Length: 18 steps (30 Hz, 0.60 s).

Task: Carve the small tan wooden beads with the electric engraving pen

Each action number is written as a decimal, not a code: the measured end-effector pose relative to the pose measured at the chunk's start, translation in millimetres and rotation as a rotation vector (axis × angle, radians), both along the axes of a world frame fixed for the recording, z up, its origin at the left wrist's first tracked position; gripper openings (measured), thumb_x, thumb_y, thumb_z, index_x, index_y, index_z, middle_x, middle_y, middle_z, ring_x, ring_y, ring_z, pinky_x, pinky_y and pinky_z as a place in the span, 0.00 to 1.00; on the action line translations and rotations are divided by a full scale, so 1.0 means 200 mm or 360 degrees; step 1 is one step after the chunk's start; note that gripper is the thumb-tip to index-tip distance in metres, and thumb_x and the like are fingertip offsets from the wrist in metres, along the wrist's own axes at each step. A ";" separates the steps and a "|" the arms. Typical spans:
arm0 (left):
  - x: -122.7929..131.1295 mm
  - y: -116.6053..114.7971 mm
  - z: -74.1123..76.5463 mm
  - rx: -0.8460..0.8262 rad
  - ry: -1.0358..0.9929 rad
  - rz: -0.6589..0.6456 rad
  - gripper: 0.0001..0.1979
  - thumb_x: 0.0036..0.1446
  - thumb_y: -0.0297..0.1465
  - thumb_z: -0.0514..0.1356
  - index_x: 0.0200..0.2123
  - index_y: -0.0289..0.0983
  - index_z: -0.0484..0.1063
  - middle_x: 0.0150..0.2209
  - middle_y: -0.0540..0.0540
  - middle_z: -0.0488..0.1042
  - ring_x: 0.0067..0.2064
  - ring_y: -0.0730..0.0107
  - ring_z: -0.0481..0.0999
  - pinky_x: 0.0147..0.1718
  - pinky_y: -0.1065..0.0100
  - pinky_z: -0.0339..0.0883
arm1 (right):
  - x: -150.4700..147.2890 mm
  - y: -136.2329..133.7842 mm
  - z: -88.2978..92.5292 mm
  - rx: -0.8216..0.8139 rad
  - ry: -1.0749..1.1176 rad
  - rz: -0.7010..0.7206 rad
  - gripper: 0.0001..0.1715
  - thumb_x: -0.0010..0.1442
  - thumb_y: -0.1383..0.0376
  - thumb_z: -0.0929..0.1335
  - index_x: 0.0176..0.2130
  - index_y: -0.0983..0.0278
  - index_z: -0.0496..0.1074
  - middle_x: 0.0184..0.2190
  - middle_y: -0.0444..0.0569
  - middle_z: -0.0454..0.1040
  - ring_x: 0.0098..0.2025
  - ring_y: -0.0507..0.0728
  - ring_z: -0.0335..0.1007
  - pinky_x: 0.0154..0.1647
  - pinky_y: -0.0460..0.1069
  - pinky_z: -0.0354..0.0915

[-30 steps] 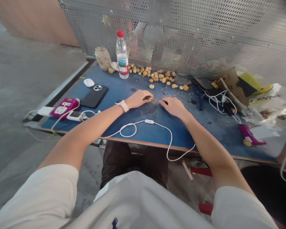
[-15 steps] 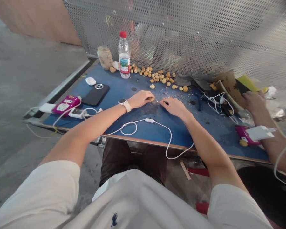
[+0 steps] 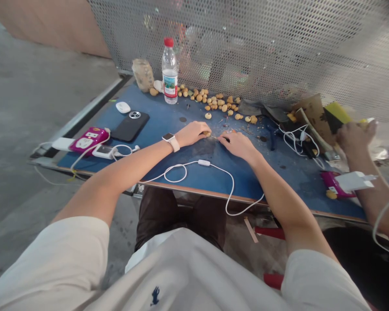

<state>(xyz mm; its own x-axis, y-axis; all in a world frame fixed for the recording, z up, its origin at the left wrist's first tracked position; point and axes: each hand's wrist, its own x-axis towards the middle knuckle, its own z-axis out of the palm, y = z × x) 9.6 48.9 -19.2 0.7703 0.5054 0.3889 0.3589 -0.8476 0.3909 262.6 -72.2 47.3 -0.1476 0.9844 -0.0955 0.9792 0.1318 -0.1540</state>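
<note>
My left hand [image 3: 195,133], with a watch on its wrist, pinches a small round tan fruit [image 3: 207,134] that looks like a longan. Opposite it, my right hand [image 3: 236,143] is closed around a thin metal pick [image 3: 213,137] whose dark handle shows at the fingers. The pick's tip meets the fruit or lies very close to it; I cannot tell which. Just beyond both hands, many similar tan fruits [image 3: 219,102] lie in a loose row along the mesh, a few with dark holes. Small scraps are scattered between them and my hands.
On the blue table [image 3: 194,170] stand a water bottle [image 3: 170,82] and a wrapped bag [image 3: 143,75]. A phone [image 3: 131,126], purple socket block [image 3: 90,140] and white cable [image 3: 203,163] lie nearer. Another person's hand [image 3: 355,136] holds something at the right, beside cardboard [image 3: 314,114].
The metal pick between my hands shows more clearly now. My hands have barely moved. The other person's hand has shifted slightly right and changed its pose.
</note>
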 end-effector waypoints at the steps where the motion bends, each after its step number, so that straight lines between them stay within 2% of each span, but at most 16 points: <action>1: 0.00 0.00 0.00 0.0004 -0.0002 -0.0004 0.15 0.78 0.21 0.69 0.59 0.37 0.93 0.62 0.35 0.93 0.65 0.51 0.92 0.74 0.51 0.81 | 0.00 0.00 0.00 -0.0003 -0.0002 0.0005 0.33 0.94 0.51 0.62 0.67 0.62 0.92 0.72 0.60 0.90 0.73 0.76 0.87 0.71 0.63 0.78; 8: 0.00 0.00 0.01 0.0005 0.0013 0.0031 0.14 0.77 0.21 0.70 0.58 0.37 0.94 0.62 0.35 0.94 0.64 0.50 0.93 0.73 0.50 0.82 | -0.01 -0.01 0.02 0.0002 -0.0015 0.0017 0.31 0.94 0.51 0.63 0.67 0.61 0.92 0.70 0.61 0.91 0.73 0.75 0.88 0.71 0.63 0.79; 18: -0.01 0.00 0.02 0.0003 0.0007 0.0011 0.15 0.76 0.21 0.69 0.58 0.38 0.93 0.62 0.36 0.94 0.64 0.51 0.93 0.73 0.49 0.82 | 0.00 0.00 -0.01 0.0036 0.0017 -0.0042 0.33 0.94 0.49 0.62 0.65 0.58 0.93 0.71 0.59 0.91 0.70 0.74 0.88 0.69 0.62 0.79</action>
<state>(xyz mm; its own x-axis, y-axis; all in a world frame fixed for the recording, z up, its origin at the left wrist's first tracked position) 7.3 48.8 -14.8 0.7687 0.5099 0.3862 0.3663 -0.8459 0.3877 262.3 -72.4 44.5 -0.1224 0.9899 -0.0719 0.9807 0.1095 -0.1617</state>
